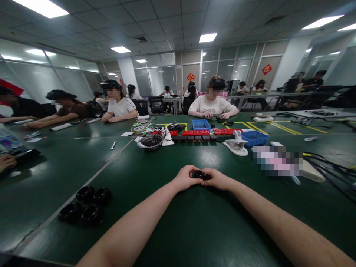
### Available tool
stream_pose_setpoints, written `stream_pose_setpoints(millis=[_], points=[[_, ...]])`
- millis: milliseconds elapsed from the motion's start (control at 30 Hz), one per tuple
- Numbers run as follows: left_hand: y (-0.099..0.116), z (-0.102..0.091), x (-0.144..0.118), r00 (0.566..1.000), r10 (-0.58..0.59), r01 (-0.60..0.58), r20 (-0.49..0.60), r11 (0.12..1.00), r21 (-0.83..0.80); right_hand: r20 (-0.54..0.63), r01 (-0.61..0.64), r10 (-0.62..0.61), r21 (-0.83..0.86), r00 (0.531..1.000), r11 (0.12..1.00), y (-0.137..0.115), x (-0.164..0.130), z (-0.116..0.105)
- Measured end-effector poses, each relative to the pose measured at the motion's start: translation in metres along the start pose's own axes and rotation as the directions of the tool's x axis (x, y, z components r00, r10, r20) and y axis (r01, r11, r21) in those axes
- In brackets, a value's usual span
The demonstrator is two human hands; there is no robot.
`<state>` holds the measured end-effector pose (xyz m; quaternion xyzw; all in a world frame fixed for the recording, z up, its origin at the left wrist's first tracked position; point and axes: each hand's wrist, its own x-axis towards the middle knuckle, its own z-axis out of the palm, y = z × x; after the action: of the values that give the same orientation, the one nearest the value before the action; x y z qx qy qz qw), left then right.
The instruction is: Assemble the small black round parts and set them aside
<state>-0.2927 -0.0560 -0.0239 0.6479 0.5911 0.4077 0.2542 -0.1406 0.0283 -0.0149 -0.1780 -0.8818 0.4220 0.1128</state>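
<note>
My left hand [185, 178] and my right hand [217, 178] meet over the middle of the green table, both closed around a small black round part [198, 174]. A ring-like opening shows on its upper face, and my fingers hide much of the rest. More dark material shows by my right fingertips; whether it belongs to the same piece I cannot tell. To the left of my left forearm, several glossy black rings [92, 215] sit close together on the tabletop.
Across the table's middle run red and black power strips [196, 132], a round dish [150, 142], a white stand [236, 144] and blue trays [254, 138]. A wrench [113, 145] lies at left, cables [330, 167] at right. A person [213, 104] sits opposite.
</note>
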Motion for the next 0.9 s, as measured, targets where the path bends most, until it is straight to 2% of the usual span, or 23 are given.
stream_pose_setpoints(millis=[267,500,600,767,900], points=[[0.003,0.003,-0.001,0.999,-0.019,0.019,-0.026,1.000,0.013,-0.022,-0.069,0.069,-0.012,0.997,0.998,0.001,0.001,0.003],[0.010,0.016,-0.004,0.966,-0.090,0.128,-0.241,0.980,0.149,-0.235,-0.173,0.128,-0.181,0.963,0.968,0.006,0.007,0.013],[0.012,0.020,-0.003,0.946,-0.105,0.167,-0.307,0.969,0.184,-0.329,-0.253,0.149,-0.300,0.932,0.920,0.004,0.009,0.020],[0.011,0.022,-0.001,0.920,-0.117,0.204,-0.374,0.958,0.203,-0.477,-0.406,0.153,-0.490,0.866,0.771,-0.006,0.011,0.033],[0.008,0.020,0.000,0.935,-0.085,0.163,-0.344,0.965,0.206,-0.463,-0.378,0.101,-0.558,0.880,0.739,-0.012,0.009,0.036]])
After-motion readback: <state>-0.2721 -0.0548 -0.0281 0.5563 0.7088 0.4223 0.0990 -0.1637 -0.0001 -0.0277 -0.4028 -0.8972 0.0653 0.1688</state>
